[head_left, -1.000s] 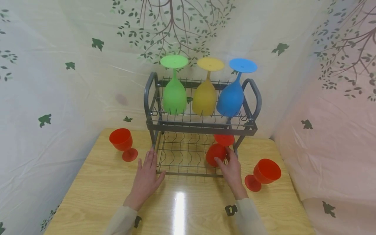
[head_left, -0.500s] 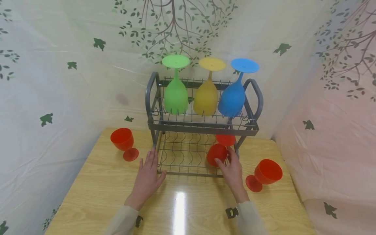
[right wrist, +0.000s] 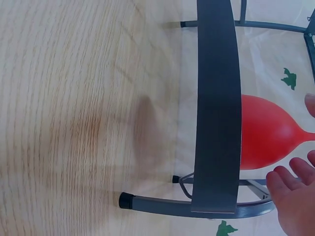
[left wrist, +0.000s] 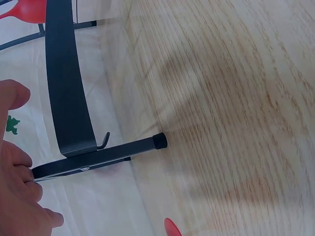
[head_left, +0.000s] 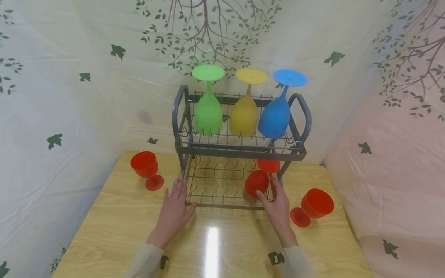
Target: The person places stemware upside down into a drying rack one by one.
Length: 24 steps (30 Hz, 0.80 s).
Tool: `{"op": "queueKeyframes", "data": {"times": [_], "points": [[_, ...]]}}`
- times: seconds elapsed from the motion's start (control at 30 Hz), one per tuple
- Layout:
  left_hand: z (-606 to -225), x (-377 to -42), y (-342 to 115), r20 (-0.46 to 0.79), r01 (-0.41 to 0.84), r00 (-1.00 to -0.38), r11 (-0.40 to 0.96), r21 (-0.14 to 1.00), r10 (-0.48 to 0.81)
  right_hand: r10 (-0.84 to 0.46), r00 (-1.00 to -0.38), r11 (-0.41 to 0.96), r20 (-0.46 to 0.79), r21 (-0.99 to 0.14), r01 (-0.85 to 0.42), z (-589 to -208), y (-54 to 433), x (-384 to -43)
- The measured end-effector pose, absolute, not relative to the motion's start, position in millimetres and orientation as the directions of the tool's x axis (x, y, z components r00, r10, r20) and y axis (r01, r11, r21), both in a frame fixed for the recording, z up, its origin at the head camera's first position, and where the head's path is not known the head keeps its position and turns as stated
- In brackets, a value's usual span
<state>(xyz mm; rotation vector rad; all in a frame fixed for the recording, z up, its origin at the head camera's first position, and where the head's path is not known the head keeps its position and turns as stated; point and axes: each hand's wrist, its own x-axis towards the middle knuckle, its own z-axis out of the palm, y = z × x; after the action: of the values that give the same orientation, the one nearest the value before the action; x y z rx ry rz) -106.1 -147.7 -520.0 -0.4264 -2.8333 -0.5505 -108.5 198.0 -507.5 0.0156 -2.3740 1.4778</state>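
Upside down on the lower tier of the black dish rack (head_left: 222, 207), at its right end, stands a red goblet (head_left: 256, 183). My right hand (head_left: 278, 208) is beside it, thumb and fingers spread either side of its stem; in the right wrist view the fingers (right wrist: 290, 179) look apart from the goblet. My left hand (head_left: 173, 212) rests against the rack's left front side with straight fingers and the thumb held away. In the left wrist view its fingertips touch the rack's side bar (left wrist: 98, 156). Part of the goblet's bowl is hidden behind the rack's front strip in the right wrist view.
Green (head_left: 208, 116), yellow (head_left: 243, 117) and blue (head_left: 274, 117) goblets stand upside down on the upper tier. One red goblet (head_left: 145, 166) stands upright left of the rack; another red goblet (head_left: 316, 204) stands at the right. A patterned cloth (head_left: 87, 116) hangs behind the wooden table (head_left: 114, 231).
My right hand has drawn back slightly towards the right and loosened from the red goblet, which stays on the lower tier. The left hand keeps its place on the rack.
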Motion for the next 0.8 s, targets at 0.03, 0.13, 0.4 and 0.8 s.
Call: {"op": "queueKeyframes", "data": {"times": [0.03,0.13,0.4,0.8], "points": [[-521,-106,-148,0.269,0.321,-0.933,0.888,0.33,0.238,0.169,-0.936,0.453,0.309,-0.868,-0.204,-508,198,-107],[-522,-107,-149,0.267,0.32,-0.934,0.885,0.339,0.236,0.187,-0.923,0.441,0.336,-0.868,-0.227,-508,196,-103],[-521,-108,-151,0.322,0.344,-0.918,0.867,0.361,0.23,0.22,-0.897,0.506,0.383,-0.831,-0.231,-510,194,-90],[-514,-111,-161,0.52,0.424,-0.833,0.823,0.378,0.19,0.227,-0.87,0.55,0.438,-0.795,-0.256,-512,188,-74]]}}
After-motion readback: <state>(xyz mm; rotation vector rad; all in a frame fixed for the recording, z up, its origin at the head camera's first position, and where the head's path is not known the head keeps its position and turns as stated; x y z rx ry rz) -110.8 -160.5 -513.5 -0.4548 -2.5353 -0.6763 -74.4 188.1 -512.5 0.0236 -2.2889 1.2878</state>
